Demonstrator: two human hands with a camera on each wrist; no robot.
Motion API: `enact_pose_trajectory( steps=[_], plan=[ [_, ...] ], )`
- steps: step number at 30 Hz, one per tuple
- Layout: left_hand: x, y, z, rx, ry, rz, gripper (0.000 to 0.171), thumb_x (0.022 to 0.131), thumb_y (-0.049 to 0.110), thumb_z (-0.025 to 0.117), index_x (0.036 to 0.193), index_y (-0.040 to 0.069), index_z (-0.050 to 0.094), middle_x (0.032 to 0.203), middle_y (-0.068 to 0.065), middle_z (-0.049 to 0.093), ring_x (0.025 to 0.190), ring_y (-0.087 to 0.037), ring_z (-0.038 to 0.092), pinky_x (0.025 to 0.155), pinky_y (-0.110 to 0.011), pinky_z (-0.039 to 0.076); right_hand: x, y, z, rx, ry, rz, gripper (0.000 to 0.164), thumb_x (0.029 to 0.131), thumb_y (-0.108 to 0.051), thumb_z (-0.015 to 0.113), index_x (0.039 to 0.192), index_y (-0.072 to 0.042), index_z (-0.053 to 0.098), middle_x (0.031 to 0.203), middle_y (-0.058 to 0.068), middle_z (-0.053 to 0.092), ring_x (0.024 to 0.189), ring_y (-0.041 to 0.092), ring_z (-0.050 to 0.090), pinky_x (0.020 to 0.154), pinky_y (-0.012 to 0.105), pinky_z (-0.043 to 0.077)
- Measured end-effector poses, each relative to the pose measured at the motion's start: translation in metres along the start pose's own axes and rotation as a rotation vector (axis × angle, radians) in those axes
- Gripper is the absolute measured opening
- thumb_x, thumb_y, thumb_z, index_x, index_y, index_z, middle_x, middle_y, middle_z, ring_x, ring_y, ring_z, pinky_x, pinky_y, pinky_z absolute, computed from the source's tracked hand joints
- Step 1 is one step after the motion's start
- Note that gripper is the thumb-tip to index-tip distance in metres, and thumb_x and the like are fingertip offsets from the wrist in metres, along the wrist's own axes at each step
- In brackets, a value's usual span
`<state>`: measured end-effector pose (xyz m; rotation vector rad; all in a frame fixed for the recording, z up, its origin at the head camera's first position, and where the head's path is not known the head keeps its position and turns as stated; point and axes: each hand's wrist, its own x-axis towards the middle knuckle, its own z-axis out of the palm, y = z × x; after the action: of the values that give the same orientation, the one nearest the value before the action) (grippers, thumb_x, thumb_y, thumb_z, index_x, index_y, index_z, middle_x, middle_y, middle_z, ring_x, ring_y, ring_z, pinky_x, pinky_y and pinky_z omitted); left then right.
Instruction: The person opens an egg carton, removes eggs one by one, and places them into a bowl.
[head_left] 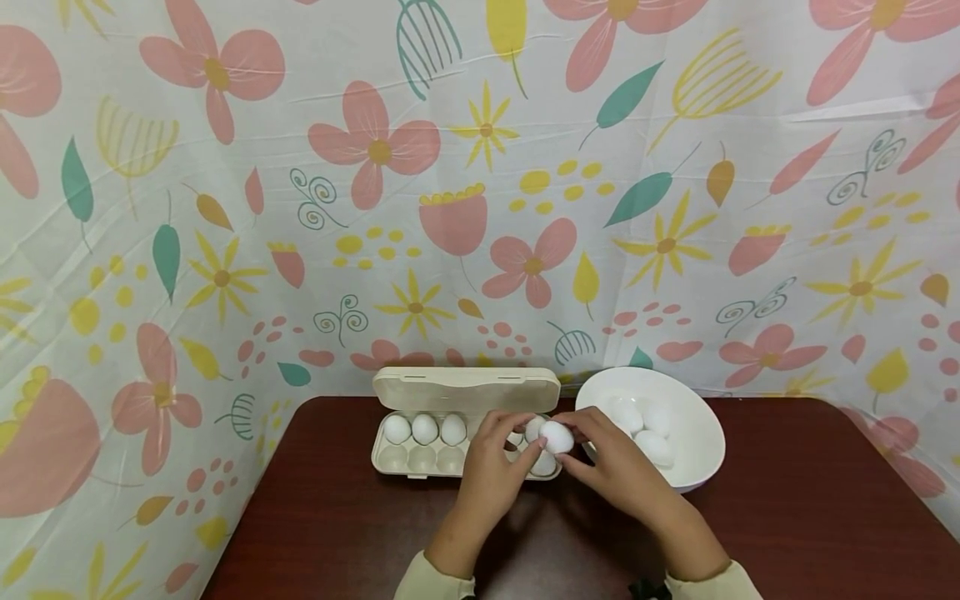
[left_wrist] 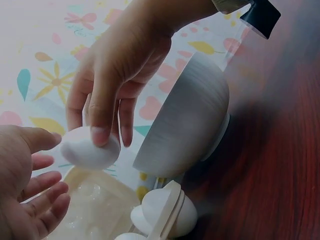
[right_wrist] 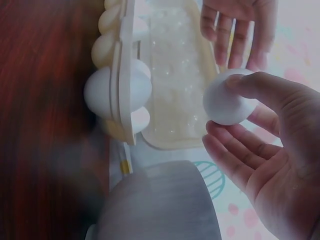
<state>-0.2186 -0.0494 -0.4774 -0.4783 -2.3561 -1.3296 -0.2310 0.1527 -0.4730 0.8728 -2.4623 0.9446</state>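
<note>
A white egg [head_left: 557,437] is held up over the right end of the egg carton [head_left: 429,476]. My right hand [right_wrist: 280,135] pinches it between thumb and fingers. Beside it is my left hand [left_wrist: 25,185], its fingers loosely extended and its thumb tip close to the egg; whether they touch I cannot tell. The cream carton has its lid [head_left: 465,387] raised at the back. White eggs [head_left: 424,429] sit in the back row at left, and more at the right end, one of them in front [head_left: 543,466]. My left hand hides the carton's middle in the head view.
A white bowl [head_left: 701,417] holding several white eggs [head_left: 654,448] stands to the right of the carton, partly behind my right hand. Both rest near the back edge of the dark red-brown table [head_left: 337,533]. A flower-patterned cloth [head_left: 480,183] hangs right behind the table.
</note>
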Motion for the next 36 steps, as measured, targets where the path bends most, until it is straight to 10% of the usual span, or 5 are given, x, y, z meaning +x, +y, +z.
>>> enact_pose_trajectory(
  steps=[19, 36],
  plan=[
    [0.008, -0.032, -0.014, 0.060, 0.064, -0.125, 0.033, 0.088, 0.012, 0.076, 0.122, 0.012, 0.071, 0.119, -0.005, 0.064, 0.111, -0.022, 0.062, 0.084, -0.032, 0.056, -0.004, 0.012, -0.021, -0.083, 0.028, 0.086, 0.043, 0.083, -0.008, 0.081, 0.121, -0.008, 0.062, 0.111, 0.000, 0.064, 0.093, 0.013, 0.064, 0.082, 0.037, 0.058],
    [0.006, -0.066, -0.015, 0.293, 0.166, -0.075, 0.031, 0.084, 0.008, 0.080, 0.114, 0.008, 0.073, 0.115, -0.010, 0.061, 0.111, -0.030, 0.057, 0.087, -0.045, 0.052, -0.010, 0.028, -0.053, -0.106, -0.082, 0.292, 0.040, 0.086, -0.011, 0.078, 0.121, -0.002, 0.058, 0.115, 0.012, 0.066, 0.097, 0.026, 0.067, 0.086, 0.048, 0.057]
  ],
)
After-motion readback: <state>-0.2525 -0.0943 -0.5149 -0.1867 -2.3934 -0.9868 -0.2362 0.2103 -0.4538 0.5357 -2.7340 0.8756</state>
